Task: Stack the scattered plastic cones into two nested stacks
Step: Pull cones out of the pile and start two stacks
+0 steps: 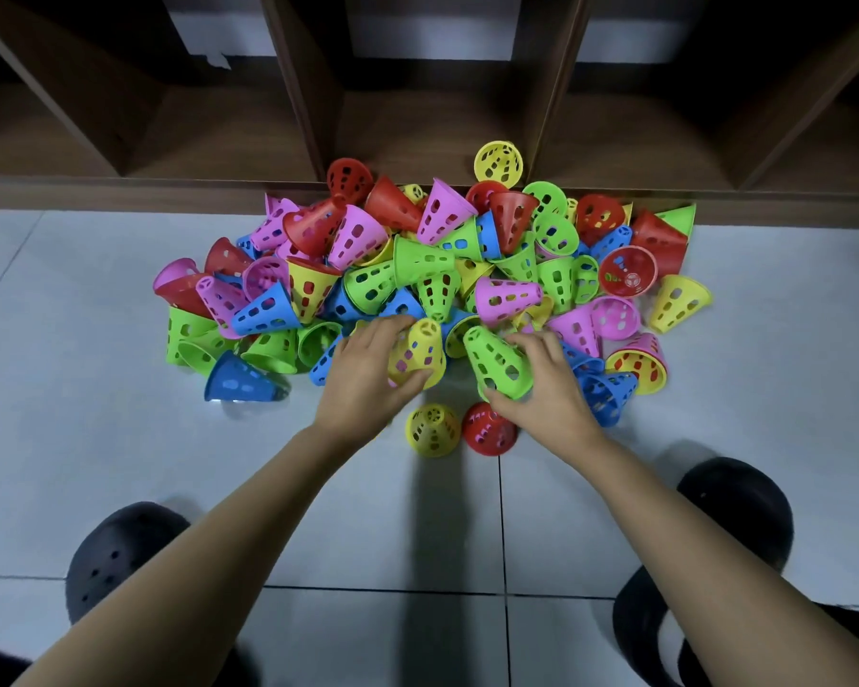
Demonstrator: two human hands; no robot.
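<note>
- Gripping one cone in each hand, the person works at the near edge of the heap. The left hand [368,376] has its fingers and thumb curled round a yellow perforated plastic cone [417,352], and the right hand [551,389] clasps a green perforated plastic cone [497,361] the same way.
- Both held cones are at the front of the big mixed pile of red, pink, blue, green and yellow plastic cones [437,270]. The pile lies on the pale tiled floor [120,438] against the foot of a dark wooden shelf unit [417,141].
- Two cones stand apart from the pile, wide end down, just beside each other near the wrists: a yellow upright cone [432,429] and a red upright cone [489,428]. They look like the bases of the two stacks.
- The task seems barely begun. Each base appears to be a single cone, though I cannot tell whether more are nested inside. Nearly the whole heap lies loose.
- Black perforated clogs [120,552] sit at the bottom corners.
</note>
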